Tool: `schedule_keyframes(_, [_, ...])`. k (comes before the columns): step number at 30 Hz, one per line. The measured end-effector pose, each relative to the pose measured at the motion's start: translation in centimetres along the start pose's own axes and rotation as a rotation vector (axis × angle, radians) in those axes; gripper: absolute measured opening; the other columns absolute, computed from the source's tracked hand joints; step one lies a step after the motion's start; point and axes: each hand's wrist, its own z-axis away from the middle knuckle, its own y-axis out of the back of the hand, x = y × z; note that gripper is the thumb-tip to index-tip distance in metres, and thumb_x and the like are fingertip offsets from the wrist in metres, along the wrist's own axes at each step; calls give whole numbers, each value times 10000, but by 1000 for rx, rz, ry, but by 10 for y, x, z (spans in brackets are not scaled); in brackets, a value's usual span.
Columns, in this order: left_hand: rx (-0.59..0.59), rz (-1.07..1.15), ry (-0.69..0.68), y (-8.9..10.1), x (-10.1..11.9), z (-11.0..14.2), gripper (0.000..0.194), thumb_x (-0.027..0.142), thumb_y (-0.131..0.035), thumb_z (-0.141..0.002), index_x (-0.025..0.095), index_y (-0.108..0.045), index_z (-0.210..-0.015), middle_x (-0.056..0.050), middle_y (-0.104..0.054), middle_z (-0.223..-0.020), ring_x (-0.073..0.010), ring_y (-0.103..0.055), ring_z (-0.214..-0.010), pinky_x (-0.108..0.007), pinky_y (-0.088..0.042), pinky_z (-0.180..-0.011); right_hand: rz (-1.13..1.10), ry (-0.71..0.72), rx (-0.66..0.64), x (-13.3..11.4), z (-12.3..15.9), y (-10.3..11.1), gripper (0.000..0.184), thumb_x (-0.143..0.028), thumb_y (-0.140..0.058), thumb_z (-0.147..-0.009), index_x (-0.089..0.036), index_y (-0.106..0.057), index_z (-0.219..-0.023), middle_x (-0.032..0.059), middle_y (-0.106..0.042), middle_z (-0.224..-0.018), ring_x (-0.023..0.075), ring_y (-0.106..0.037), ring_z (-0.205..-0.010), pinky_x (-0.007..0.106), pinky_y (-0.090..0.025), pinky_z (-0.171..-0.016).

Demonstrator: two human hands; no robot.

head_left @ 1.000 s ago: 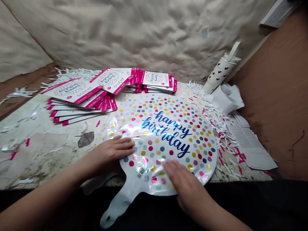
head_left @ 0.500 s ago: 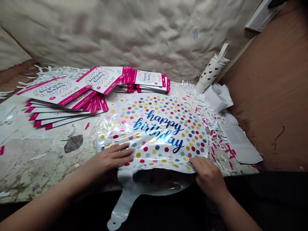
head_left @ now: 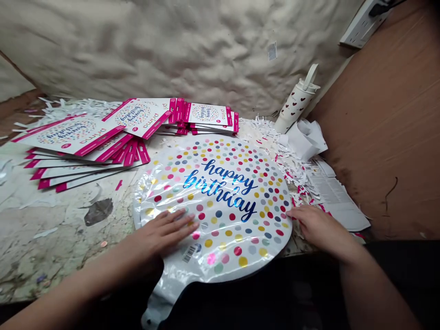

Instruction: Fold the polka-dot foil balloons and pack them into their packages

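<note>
Pressing down flat, a person's left hand (head_left: 163,233) rests open on a round foil "happy birthday" balloon (head_left: 225,201), fingers spread and gripping nothing. The right hand (head_left: 318,227), also open, lies just beside the balloon's right rim, its fingertips (head_left: 292,212) touching the edge without pinching it. The deflated balloon, printed with multicoloured dots and blue lettering, lies flat on a stained work table (head_left: 51,243), its tail (head_left: 161,298) hanging over the table's front edge towards the person. A barcode sticker (head_left: 189,253) sits on the foil near the tail. Beyond the balloon, overlapping stacks of pink-edged balloon packets (head_left: 68,135) fan across the table, with white paper shreds (head_left: 271,144) scattered behind and to the right. A heart-patterned tumbler (head_left: 294,103) leans in the far corner beside crumpled white paper (head_left: 305,140), and printed sheets (head_left: 338,197) lie to the right against a brown board (head_left: 378,137). A cream textured wall (head_left: 154,50) rises behind.
</note>
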Motion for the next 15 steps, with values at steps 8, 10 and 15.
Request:
schedule_keyframes(8, [-49, -35, -76, -16, 12, -5, 580, 85, -503, -765, 367, -489, -1273, -15, -468, -1349, -287, -377, -1275, -498, -276, -1057, -171, 461, -177, -112, -78, -5, 531, -393, -419, -890, -239, -332, -1391, 27, -287, -1471, 230, -293, -1335, 435, -271, -1081])
schedule_keyframes(10, [-41, -30, -66, -17, 11, -4, 579, 86, -485, -769, 361, -484, -1278, -17, -470, -1348, -283, -377, -1278, -495, -274, -1058, -131, 423, -208, -95, -79, -20, 555, -422, -411, -895, -230, -301, -1403, 44, -287, -1469, 242, -264, -1347, 477, -234, -1086])
schedule_keyframes(15, [11, 137, 96, 0, 22, -12, 479, 156, -438, -812, 304, -523, -1260, -27, -562, -1270, -261, -515, -1174, -415, -378, -1008, 64, -272, 75, -30, -33, 2, 439, -311, -437, -889, -100, -511, -1266, 208, -399, -1380, 383, -314, -1299, 642, -246, -1000])
